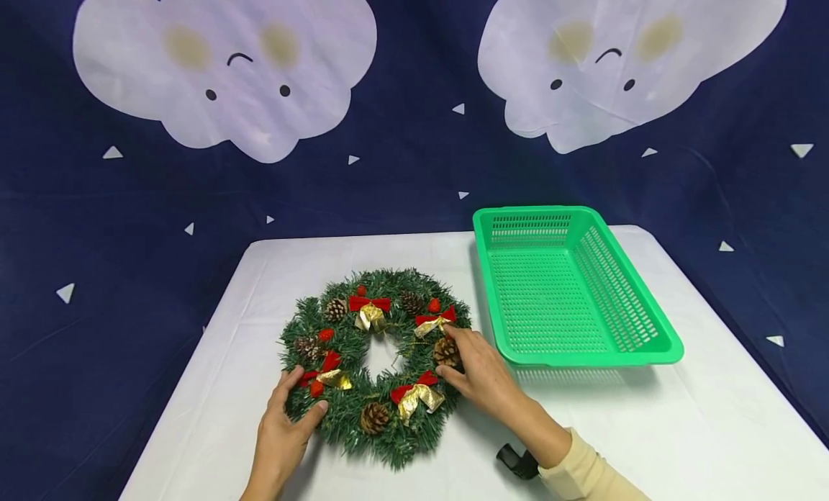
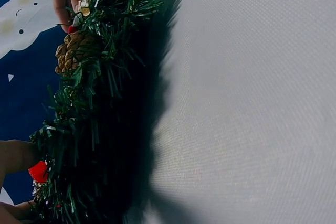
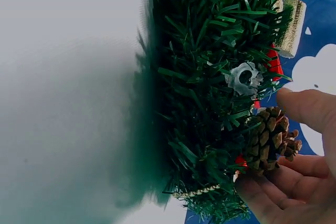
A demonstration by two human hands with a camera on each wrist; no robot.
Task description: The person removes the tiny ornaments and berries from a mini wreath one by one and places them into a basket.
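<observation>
A green Christmas wreath (image 1: 414, 436) lies on the white table, trimmed with red-and-gold bows, red berries and pine cones. My left hand (image 1: 281, 425) holds its lower left edge, thumb and index finger spread around a red-and-gold bow (image 1: 327, 375). At the wreath's right side, my right hand (image 1: 482, 371) has its thumb and fingers around a brown pine cone (image 3: 268, 140). In the right wrist view the thumb is above the cone and the other fingers are below it. The left wrist view shows a fingertip by a red berry (image 2: 38, 171).
A green plastic basket (image 1: 579, 358) with perforated sides stands at the back right, near the wreath. Partly under my right forearm lies a small black object (image 1: 517, 461). Behind the table hangs a dark blue cloth (image 1: 414, 177) printed with white clouds.
</observation>
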